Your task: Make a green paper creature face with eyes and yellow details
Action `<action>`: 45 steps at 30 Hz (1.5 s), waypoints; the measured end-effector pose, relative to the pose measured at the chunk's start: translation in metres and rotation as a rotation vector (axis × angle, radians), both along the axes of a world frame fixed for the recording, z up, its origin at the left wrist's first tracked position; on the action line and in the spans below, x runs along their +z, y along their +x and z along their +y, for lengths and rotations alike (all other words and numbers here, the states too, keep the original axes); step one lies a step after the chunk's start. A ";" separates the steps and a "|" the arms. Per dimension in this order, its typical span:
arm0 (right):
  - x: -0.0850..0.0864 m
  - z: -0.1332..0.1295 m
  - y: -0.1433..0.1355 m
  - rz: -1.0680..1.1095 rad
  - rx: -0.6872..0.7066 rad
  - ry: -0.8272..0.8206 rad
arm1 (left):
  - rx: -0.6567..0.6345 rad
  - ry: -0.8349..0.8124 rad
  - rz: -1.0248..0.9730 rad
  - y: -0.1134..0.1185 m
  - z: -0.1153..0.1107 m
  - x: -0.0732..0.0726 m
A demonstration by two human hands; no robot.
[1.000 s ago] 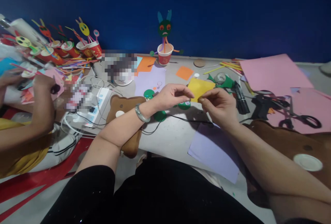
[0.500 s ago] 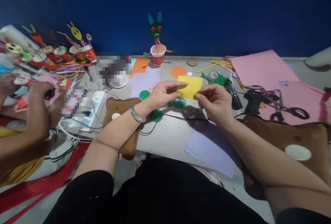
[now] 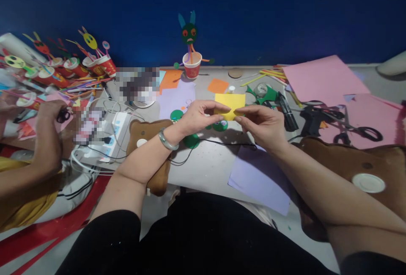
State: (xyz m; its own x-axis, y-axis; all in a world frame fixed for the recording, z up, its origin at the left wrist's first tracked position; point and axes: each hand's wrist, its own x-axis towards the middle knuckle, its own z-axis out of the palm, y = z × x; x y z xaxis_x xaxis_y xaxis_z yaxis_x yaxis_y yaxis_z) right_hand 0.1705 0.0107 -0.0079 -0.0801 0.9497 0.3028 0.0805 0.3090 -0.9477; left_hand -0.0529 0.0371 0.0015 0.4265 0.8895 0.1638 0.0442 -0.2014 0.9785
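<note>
A small yellow sheet of paper point(image 3: 231, 100) is held up above the table between both hands. My left hand point(image 3: 199, 117) pinches its left side, thumb below and fingers above. At the right side, my right hand point(image 3: 263, 123) grips the sheet between thumb and fingers. Just beneath the paper lies a green paper circle with eyes point(image 3: 220, 125), partly covered by the sheet. Another green circle point(image 3: 191, 141) rests beside my left wrist, and a further green piece point(image 3: 176, 116) is behind it.
A puppet cup point(image 3: 192, 68) stands at the back wall. To the right are scissors point(image 3: 364, 131), a black glue gun point(image 3: 310, 119), markers point(image 3: 288, 114) and pink paper point(image 3: 323, 78). A power strip point(image 3: 116, 137) with cables lies left. Another person's hand point(image 3: 55, 112) holds scissors at far left.
My right hand has moved left onto the yellow paper, its fingertips now overlapping the sheet's right side. The sheet now covers more of the green circle with eyes. The view has shifted slightly.
</note>
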 end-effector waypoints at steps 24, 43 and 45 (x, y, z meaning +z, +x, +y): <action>0.011 -0.008 0.003 -0.194 -0.125 0.200 | 0.238 0.273 0.156 0.005 -0.015 0.012; 0.008 0.008 0.007 -0.178 -0.018 0.083 | 0.115 0.065 0.209 -0.002 -0.002 0.008; 0.005 0.012 0.009 -0.129 0.049 -0.037 | 0.011 -0.141 0.118 -0.005 0.002 0.005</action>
